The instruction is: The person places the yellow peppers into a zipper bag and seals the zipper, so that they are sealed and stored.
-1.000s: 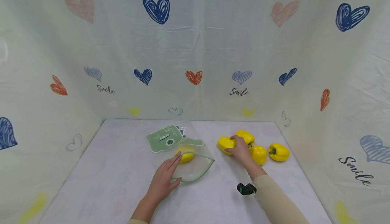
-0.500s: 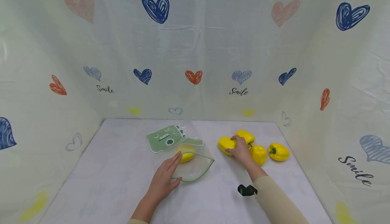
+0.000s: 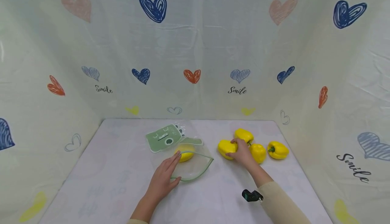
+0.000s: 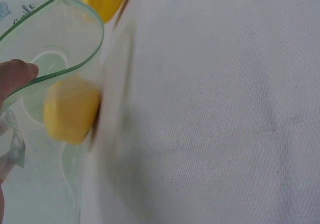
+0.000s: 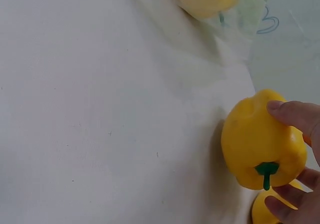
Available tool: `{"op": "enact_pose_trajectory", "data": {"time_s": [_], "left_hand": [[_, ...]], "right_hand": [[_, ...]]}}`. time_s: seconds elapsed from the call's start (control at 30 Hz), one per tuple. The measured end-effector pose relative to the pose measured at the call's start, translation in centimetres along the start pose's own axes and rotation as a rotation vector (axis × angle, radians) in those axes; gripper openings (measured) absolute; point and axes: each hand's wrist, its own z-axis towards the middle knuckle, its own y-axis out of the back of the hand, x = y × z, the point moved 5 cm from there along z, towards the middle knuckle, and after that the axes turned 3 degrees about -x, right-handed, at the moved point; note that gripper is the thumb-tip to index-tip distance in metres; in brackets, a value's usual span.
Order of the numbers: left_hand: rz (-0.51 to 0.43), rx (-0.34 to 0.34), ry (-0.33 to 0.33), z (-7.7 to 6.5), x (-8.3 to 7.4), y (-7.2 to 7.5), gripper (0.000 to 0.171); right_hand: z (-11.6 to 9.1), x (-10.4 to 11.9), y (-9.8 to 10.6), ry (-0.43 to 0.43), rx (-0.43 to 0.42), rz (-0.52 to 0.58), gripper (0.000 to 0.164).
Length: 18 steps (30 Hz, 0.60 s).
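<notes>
My left hand (image 3: 165,176) holds the mouth of a clear plastic bag (image 3: 195,169) with a green rim, its thumb on the near edge and its fingers at the far edge. The mouth stands apart. Inside lies one yellow bell pepper (image 4: 72,109), seen through the plastic in the left wrist view. My right hand (image 3: 243,154) grips another yellow bell pepper (image 5: 265,139) between thumb and fingers, its green stem visible in the right wrist view. Whether this pepper still touches the table, I cannot tell.
Beside the right hand lie two more yellow bell peppers, one behind (image 3: 243,135) and one at the right (image 3: 258,153). A further pepper (image 3: 278,150) lies near the table's right edge. The bag's green cartoon print (image 3: 164,138) spreads over the white table (image 3: 115,169).
My right hand has shifted slightly toward the near side, and the pepper in its grip has moved with it. The left hand and the bag have stayed in place.
</notes>
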Motion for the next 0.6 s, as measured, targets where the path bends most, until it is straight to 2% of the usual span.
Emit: {"op": "enact_pose_trajectory", "data": {"time_s": [0.3,0.6], "left_hand": [[0.007,0.018,0.017,-0.1,0.0,-0.2,0.093],[-0.009,0.01,0.017,-0.1,0.0,0.0,0.092]], "right_hand": [[-1.5,0.2,0.2,-0.009,0.034,-0.034,0.058],[-3.4,1.4,0.5,-0.007,0.109,0.008,0.055]]}}
